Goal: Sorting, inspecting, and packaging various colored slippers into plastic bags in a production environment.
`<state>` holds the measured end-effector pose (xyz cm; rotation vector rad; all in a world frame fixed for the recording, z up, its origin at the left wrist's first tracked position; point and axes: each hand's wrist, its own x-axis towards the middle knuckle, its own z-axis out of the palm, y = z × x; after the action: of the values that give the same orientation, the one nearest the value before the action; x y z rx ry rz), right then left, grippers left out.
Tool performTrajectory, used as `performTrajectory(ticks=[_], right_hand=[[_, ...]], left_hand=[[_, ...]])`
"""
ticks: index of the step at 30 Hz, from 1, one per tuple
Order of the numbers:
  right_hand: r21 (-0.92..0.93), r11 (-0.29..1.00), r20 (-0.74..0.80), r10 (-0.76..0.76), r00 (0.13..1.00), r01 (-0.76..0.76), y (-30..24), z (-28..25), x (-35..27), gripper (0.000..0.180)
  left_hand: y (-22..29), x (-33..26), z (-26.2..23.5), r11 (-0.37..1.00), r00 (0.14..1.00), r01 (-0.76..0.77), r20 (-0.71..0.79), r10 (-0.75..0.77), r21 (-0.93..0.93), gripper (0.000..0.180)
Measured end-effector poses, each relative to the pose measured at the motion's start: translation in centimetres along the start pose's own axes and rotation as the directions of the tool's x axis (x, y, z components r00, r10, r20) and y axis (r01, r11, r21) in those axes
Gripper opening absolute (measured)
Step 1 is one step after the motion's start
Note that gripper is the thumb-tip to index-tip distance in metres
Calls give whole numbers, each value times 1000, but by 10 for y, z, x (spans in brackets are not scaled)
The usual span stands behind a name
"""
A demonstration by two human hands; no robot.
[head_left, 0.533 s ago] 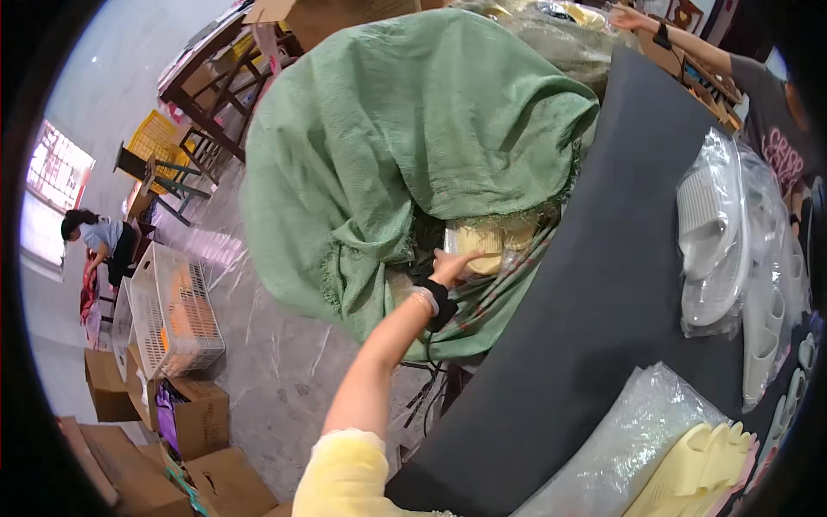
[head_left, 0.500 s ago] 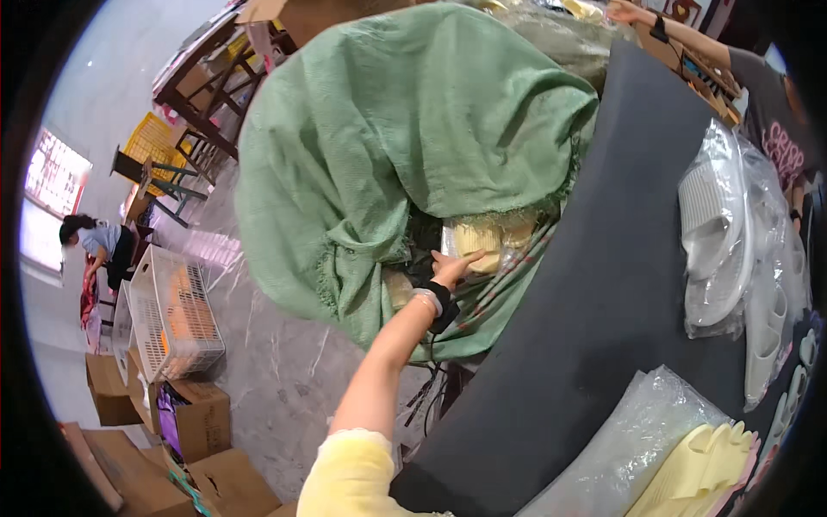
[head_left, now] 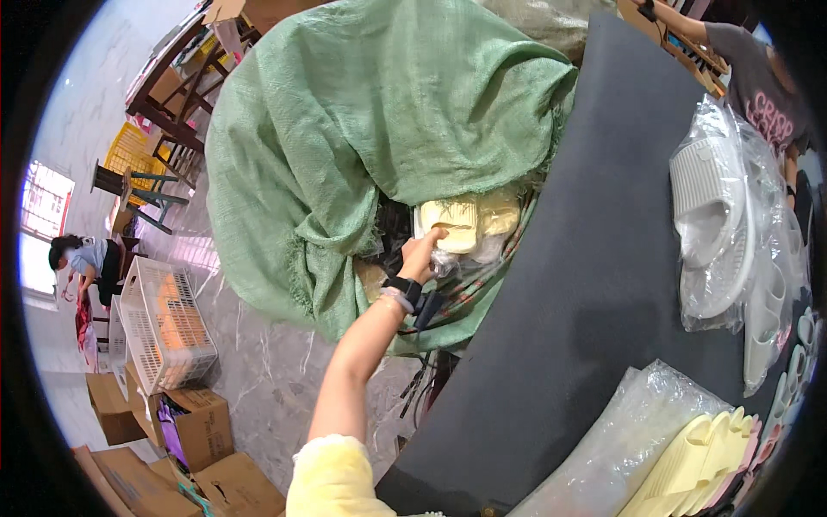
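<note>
My left hand [head_left: 421, 256] reaches from the lower edge into the mouth of a large green woven sack [head_left: 370, 112]. Its fingers are closed at the near edge of a pale yellow slipper [head_left: 450, 220], the thumb lying over it. Clear plastic wrap shows around that slipper and around another yellow one [head_left: 499, 214] beside it. Part of my grip is hidden behind the slipper and the wrap. A black band [head_left: 403, 289] circles my wrist. My right hand is out of view.
A dark grey table [head_left: 551, 284] runs along the right, holding bagged white slippers [head_left: 711, 202], a clear plastic bag [head_left: 633, 431] and yellow slippers [head_left: 689, 461]. White crates [head_left: 164, 327] and cardboard boxes [head_left: 198, 422] stand at left. One person [head_left: 767, 95] is beyond the table, another [head_left: 86, 263] far left.
My left hand has gone from outstretched fingers over the yellow slipper to a closed grip at its edge. The slipper shows more fully. The whole view has shifted slightly.
</note>
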<state>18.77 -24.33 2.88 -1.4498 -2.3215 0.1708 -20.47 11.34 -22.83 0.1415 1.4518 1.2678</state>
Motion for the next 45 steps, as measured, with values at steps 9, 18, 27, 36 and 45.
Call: performTrajectory(ticks=[9, 18, 27, 36, 45], right_hand=[[16, 998, -110, 70, 991, -68, -8, 5, 4, 18], [60, 996, -143, 79, 987, -71, -22, -4, 11, 22], [49, 991, -104, 131, 986, -126, -22, -14, 7, 23], [80, 993, -156, 97, 983, -86, -16, -8, 6, 21], [60, 997, -126, 65, 990, -58, -23, -9, 15, 21]], left_hand=[[109, -169, -71, 994, 975, 42, 221, -19, -101, 40], [246, -359, -87, 942, 928, -334, 181, 324, 25, 41], [264, -407, 144, 932, 767, -362, 565, 305, -12, 29], [135, -317, 303, 718, 546, -656, 803, 240, 231, 51], [234, -200, 32, 953, 804, -173, 595, -9, 249, 43]])
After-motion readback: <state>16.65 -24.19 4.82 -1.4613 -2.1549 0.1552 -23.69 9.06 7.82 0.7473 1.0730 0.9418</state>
